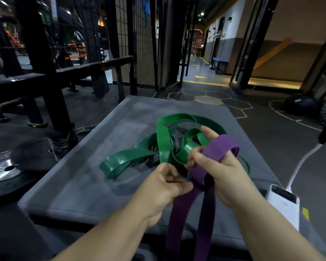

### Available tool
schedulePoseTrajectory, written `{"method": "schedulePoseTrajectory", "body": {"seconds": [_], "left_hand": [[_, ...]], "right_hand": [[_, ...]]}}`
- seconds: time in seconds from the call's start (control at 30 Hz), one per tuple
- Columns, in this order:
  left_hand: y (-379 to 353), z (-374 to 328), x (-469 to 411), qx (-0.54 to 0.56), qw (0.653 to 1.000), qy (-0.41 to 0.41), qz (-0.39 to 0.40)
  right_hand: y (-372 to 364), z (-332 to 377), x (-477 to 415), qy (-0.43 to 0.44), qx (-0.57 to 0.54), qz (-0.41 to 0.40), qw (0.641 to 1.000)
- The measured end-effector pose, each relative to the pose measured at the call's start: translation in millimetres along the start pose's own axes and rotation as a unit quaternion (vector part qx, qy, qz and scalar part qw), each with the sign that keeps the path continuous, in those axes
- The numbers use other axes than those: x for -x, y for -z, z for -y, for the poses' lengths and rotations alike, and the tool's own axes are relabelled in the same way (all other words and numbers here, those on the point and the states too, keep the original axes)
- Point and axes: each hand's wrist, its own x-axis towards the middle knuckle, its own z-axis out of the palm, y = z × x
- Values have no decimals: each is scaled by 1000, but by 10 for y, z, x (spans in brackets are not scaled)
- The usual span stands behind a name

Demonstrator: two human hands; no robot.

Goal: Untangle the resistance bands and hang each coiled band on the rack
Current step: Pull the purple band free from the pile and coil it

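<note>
Nearest: two strands of the purple band are hanging down between the forearms, out of the bottom of the view.

The left hand is curling its fingers at the point where the two bands cross. A sliver of green is showing between thumb and fingers, so it is pinching the green band. The fingertips are blurred.

The right hand is wearing the purple band looped across the backs of its fingers. The thumb is curling in against the band and one finger is pointing straight up past it.

The green band is lying in a loose tangle on the grey pad, just beyond both hands, with several loops standing on edge. The hands and the purple loop are covering its near end.

By the pad's right edge a white power bank is sitting, its white cable running away to the right.

Left of the pad, on the floor, weight plates are lying flat.

Further left, the black rack frame is standing, with a wire mesh panel behind the pad's far edge.

Far right: a dark medicine ball. Down the corridor, a blue bench.
</note>
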Motion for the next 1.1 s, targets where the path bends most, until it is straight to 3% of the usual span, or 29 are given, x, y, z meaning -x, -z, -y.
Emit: {"method": "schedulePoseTrajectory", "body": {"seconds": [0.13, 0.23, 0.33, 0.43, 0.6, 0.77, 0.83, 0.9, 0.97, 1.1], "left_hand": [[9, -28, 22, 20, 999, -22, -36], [38, -23, 27, 68, 998, -11, -2], [31, -38, 56, 123, 989, 12, 85], [10, -3, 64, 55, 996, 1, 69], [-62, 33, 65, -56, 998, -7, -7], [-59, 70, 148, -203, 965, 102, 129], [-38, 45, 141, -200, 967, 73, 139], [-4, -34, 117, -169, 981, 15, 99], [23, -144, 109, -112, 991, -38, 61], [40, -394, 147, -17, 993, -113, 36]], "right_hand": [[-79, -110, 48, -29, 93, 16, 995], [-130, -106, 60, 0, 182, 40, 982], [-66, -105, 11, 28, 255, -32, 966], [-34, -114, 11, 32, 297, -44, 953], [-46, -112, 20, 65, 247, -93, 962], [87, -36, -34, 44, 178, -134, 974], [151, -39, -52, 14, 155, -139, 978], [210, -75, -68, -31, 124, -145, 981], [269, -126, -74, -73, 134, -121, 981], [240, -200, -22, -124, 115, 98, 981]]}}
